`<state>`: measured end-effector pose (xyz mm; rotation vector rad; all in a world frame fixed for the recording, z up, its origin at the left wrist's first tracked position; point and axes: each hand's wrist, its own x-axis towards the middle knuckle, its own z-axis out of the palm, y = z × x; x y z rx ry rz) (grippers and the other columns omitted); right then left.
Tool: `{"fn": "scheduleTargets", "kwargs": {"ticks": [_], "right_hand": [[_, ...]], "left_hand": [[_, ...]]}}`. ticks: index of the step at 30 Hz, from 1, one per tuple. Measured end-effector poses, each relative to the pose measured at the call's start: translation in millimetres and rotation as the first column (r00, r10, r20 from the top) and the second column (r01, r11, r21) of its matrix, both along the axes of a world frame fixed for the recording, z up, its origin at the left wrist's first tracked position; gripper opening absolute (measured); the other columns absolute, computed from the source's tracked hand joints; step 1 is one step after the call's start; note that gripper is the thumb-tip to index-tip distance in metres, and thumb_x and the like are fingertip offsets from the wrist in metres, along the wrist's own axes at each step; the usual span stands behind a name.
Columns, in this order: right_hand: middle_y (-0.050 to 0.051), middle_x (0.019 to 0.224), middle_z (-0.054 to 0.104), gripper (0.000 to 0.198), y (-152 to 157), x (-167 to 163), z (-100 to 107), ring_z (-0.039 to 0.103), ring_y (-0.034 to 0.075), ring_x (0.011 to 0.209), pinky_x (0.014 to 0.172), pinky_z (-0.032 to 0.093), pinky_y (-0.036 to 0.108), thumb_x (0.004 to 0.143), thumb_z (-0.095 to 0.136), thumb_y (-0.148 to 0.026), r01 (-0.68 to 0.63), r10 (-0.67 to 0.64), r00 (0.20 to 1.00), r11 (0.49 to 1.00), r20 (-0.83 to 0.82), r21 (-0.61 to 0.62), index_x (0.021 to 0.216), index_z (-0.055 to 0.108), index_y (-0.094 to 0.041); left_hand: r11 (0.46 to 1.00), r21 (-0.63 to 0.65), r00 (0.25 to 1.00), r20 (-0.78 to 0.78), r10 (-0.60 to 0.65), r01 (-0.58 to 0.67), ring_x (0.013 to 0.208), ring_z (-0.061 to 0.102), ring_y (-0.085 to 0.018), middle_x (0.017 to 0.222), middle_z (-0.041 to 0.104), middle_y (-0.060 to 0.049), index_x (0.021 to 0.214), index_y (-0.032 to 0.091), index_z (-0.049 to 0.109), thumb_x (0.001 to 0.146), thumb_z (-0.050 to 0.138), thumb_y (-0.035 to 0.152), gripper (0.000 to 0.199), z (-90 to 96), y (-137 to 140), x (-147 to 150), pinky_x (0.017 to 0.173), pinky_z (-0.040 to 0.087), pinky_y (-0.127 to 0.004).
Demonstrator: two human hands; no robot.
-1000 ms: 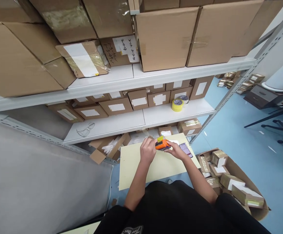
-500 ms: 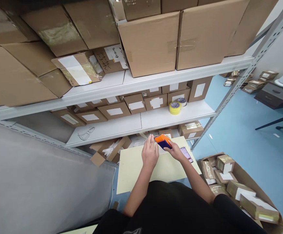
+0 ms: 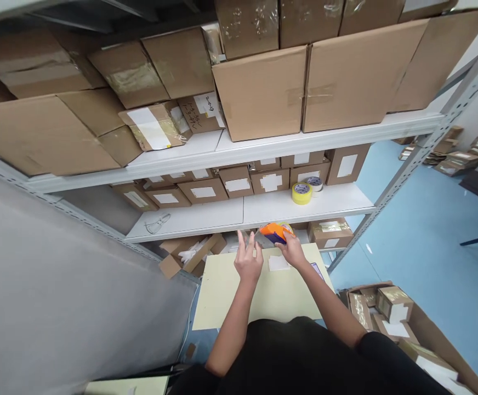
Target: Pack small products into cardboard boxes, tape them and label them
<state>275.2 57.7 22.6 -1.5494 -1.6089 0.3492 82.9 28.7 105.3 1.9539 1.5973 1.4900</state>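
Note:
My right hand [image 3: 293,251] is wrapped round an orange and dark blue tape dispenser [image 3: 272,232], held over the far part of the pale yellow tabletop [image 3: 218,291]. A yellow roll [image 3: 287,225] shows behind the dispenser's orange body. Just left of it, my left hand [image 3: 249,262] is raised with its fingers apart and nothing visible in them. Something clear, perhaps a bit of tape, shows between that hand and the dispenser. A white paper [image 3: 279,263] lies on the tabletop below the dispenser. Partly covered by my right wrist is a phone [image 3: 317,270].
Metal shelving [image 3: 198,216] stands ahead, carrying labelled cardboard boxes [image 3: 237,181], a yellow tape roll [image 3: 302,193] and a white one [image 3: 315,183]. An opened carton [image 3: 200,255] sits at the table's left. On the right, a large carton [image 3: 440,334] holds several small boxes.
My left hand has drawn slightly apart from the dispenser, and its fingers have spread. The dispenser has turned in my right hand, and the white paper has come into sight. The view has shifted.

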Motion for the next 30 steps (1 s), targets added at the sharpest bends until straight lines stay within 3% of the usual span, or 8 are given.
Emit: {"fn": "scheduleTargets", "kwargs": {"ticks": [3,5,8,12,19,22,26,30], "right_hand": [[0.019,0.126,0.070,0.043,15,8,5,0.063,0.038,0.121,0.103,0.048,0.050,0.093,0.067,-0.034,-0.014,0.014,0.999,1.000,0.046,0.009,0.134,0.061,-0.019],[0.020,0.127,0.070,0.044,27,18,12,0.062,0.038,0.123,0.105,0.047,0.051,0.094,0.067,-0.031,-0.019,0.019,0.996,1.000,0.090,0.005,0.135,0.061,-0.018],[0.021,0.130,0.068,0.045,51,35,22,0.061,0.038,0.124,0.106,0.046,0.052,0.090,0.068,-0.024,-0.032,0.027,0.985,0.999,0.171,0.026,0.134,0.063,-0.015],[0.020,0.124,0.070,0.043,91,49,37,0.063,0.036,0.115,0.104,0.047,0.049,0.085,0.068,-0.014,0.020,-0.025,0.968,1.000,0.249,0.022,0.129,0.066,-0.014],[0.021,0.109,0.074,0.030,136,45,47,0.062,0.033,0.111,0.106,0.040,0.048,0.085,0.065,-0.010,0.115,-0.065,0.950,0.983,0.305,-0.146,0.114,0.069,-0.010],[0.019,0.104,0.073,0.022,140,43,42,0.057,0.031,0.115,0.110,0.033,0.052,0.088,0.064,-0.011,0.129,-0.101,0.961,0.987,0.259,-0.094,0.109,0.069,-0.010],[0.026,0.125,0.066,0.037,131,38,37,0.047,0.036,0.127,0.114,0.026,0.057,0.087,0.066,-0.013,0.157,-0.140,0.958,0.986,0.249,-0.050,0.124,0.066,-0.007],[0.024,0.139,0.059,0.048,106,23,31,0.046,0.040,0.131,0.113,0.034,0.058,0.090,0.062,-0.023,0.113,-0.122,0.968,0.992,0.218,0.051,0.136,0.062,-0.012]], "left_hand": [[0.990,-0.135,0.989,0.138,0.045,-0.026,0.120,0.071,-0.028,0.167,0.042,-0.015,0.168,0.031,0.025,0.098,0.061,0.036,0.079,3.4,0,-7,0.090,0.062,-0.039],[0.969,-0.247,0.986,0.163,0.030,0.011,0.113,0.073,-0.025,0.165,0.045,-0.017,0.169,0.032,0.015,0.096,0.064,0.036,0.088,0.9,-3,-14,0.082,0.064,-0.035],[0.950,-0.307,0.991,0.130,-0.013,0.052,0.114,0.071,-0.024,0.153,0.058,-0.015,0.165,0.031,0.031,0.093,0.066,0.037,0.080,-7.7,-9,-27,0.082,0.064,-0.034],[0.968,-0.247,0.981,0.192,0.007,0.041,0.107,0.070,-0.022,0.131,0.069,-0.012,0.152,0.028,0.053,0.095,0.065,0.041,0.060,-15.4,-14,-41,0.083,0.064,-0.036],[0.981,-0.189,0.924,0.380,0.025,0.051,0.093,0.069,-0.017,0.098,0.065,-0.005,0.140,0.022,0.062,0.088,0.073,0.046,0.058,1.8,-15,-48,0.079,0.060,-0.028],[0.983,-0.180,0.911,0.410,0.037,0.040,0.089,0.067,-0.015,0.094,0.064,-0.003,0.137,0.021,0.063,0.089,0.070,0.043,0.054,6.8,-17,-49,0.080,0.058,-0.027],[0.981,-0.195,0.918,0.391,0.065,0.013,0.091,0.068,-0.016,0.097,0.067,-0.005,0.137,0.020,0.062,0.092,0.064,0.040,0.049,3.6,-23,-51,0.079,0.057,-0.027],[0.970,-0.242,0.919,0.381,0.106,-0.011,0.097,0.071,-0.018,0.104,0.073,-0.009,0.137,0.019,0.062,0.093,0.059,0.035,0.047,-8.0,-31,-57,0.081,0.057,-0.029]]}}
